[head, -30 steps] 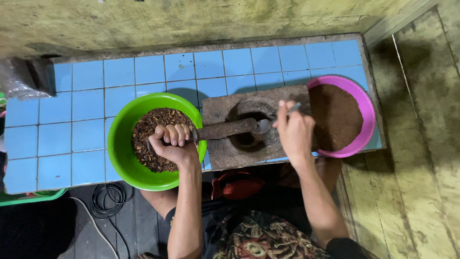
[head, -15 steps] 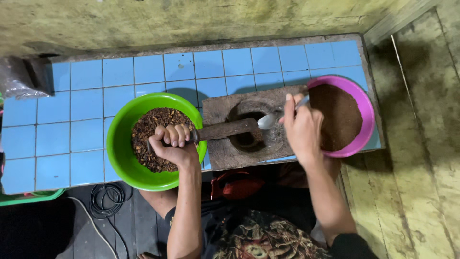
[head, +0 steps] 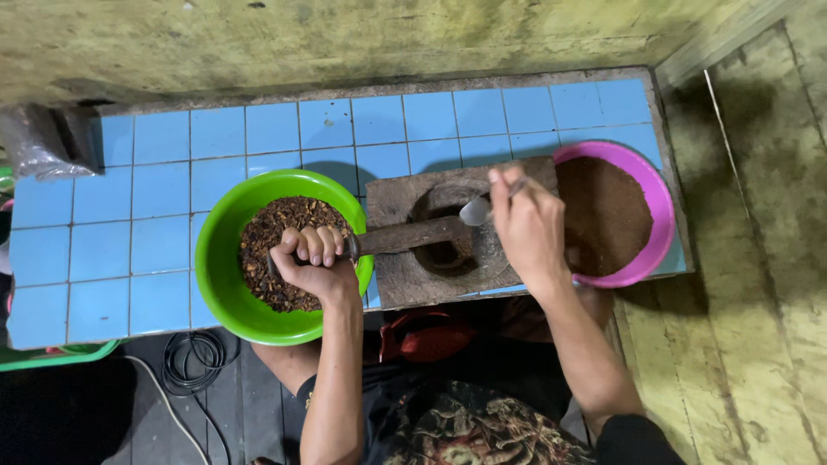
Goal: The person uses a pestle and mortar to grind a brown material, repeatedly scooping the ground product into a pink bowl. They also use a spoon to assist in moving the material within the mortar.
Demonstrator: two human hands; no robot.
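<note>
A counter of light blue tiles (head: pixel 164 194) runs below a stained yellowish wall, with worn wooden boards to the right. On the tiles stands a green bowl (head: pixel 220 275) holding coarse dark brown bits, and just to its right lies a wooden block mortar (head: pixel 396 280) with a round hollow in its middle. The left hand (head: pixel 312 258) is closed in a fist around the end of a wooden pestle (head: pixel 405 235), which lies across the bowl's rim and reaches into the hollow. The right hand (head: pixel 527 226) pinches the handle of a metal spoon (head: pixel 476 210), its bowl held over the rim of the hollow. Touching the block on the right is a pink bowl (head: pixel 656 207) filled with fine brown powder. A black cable (head: pixel 194 357) lies coiled on the dark floor below the counter.
</note>
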